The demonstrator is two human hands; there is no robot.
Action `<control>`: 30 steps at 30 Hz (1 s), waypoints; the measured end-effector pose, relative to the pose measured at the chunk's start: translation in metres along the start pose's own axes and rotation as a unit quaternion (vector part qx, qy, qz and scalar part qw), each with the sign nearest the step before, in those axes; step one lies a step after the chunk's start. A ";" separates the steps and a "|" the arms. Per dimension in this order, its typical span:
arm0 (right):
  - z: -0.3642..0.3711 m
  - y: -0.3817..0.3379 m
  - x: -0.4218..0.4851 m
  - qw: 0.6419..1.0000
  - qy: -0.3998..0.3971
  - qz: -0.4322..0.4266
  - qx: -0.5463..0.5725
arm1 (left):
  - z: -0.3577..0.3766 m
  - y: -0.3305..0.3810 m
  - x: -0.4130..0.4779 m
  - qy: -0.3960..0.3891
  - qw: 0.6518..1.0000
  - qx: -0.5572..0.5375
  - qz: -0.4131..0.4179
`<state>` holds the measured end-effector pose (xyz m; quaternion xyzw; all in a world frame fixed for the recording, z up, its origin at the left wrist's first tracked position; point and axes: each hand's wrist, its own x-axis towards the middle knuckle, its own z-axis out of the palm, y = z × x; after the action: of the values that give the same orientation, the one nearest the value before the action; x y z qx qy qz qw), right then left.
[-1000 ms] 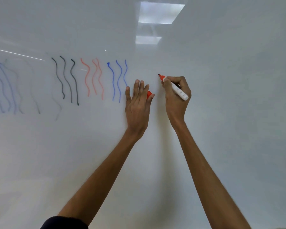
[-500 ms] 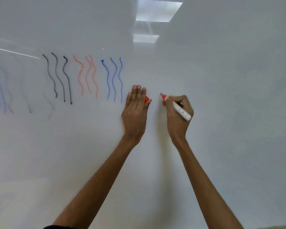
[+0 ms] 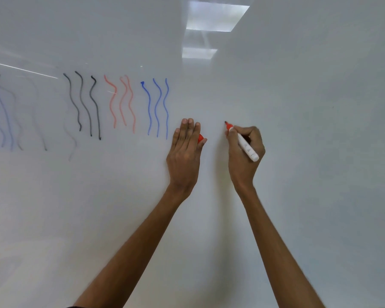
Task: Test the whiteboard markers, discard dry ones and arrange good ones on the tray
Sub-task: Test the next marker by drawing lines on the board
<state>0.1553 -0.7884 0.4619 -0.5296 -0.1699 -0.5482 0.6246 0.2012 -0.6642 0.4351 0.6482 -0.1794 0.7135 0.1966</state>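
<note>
The marker gripped in the right hand meets the whiteboard, with the left hand leftward and wavy lines farther left.

Left hand: bare, no rings or watch seen.
Right hand: bare, wrist uncovered.
Forearms: both bare to frame edge.
Sleeve: dark sliver, lower left edge.

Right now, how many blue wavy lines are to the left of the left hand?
3: left line, middle line, right line, side by side, beside the left hand.
</note>
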 end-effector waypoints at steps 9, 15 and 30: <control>-0.027 0.010 -0.049 0.994 -0.041 0.101 0.020 | -0.012 0.005 -0.034 -0.068 0.997 -0.038 -0.026; -0.036 0.003 -0.079 0.978 -0.023 0.187 0.090 | -0.038 0.016 -0.086 -0.151 0.985 -0.058 -0.063; -0.067 0.022 -0.164 0.921 -0.085 0.373 0.068 | -0.134 0.016 -0.168 -0.339 0.813 -0.260 -0.395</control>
<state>0.0936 -0.7655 0.2959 -0.5553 -0.0496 -0.2152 0.8018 0.0923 -0.6175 0.2553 0.7889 -0.1423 0.2359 0.5493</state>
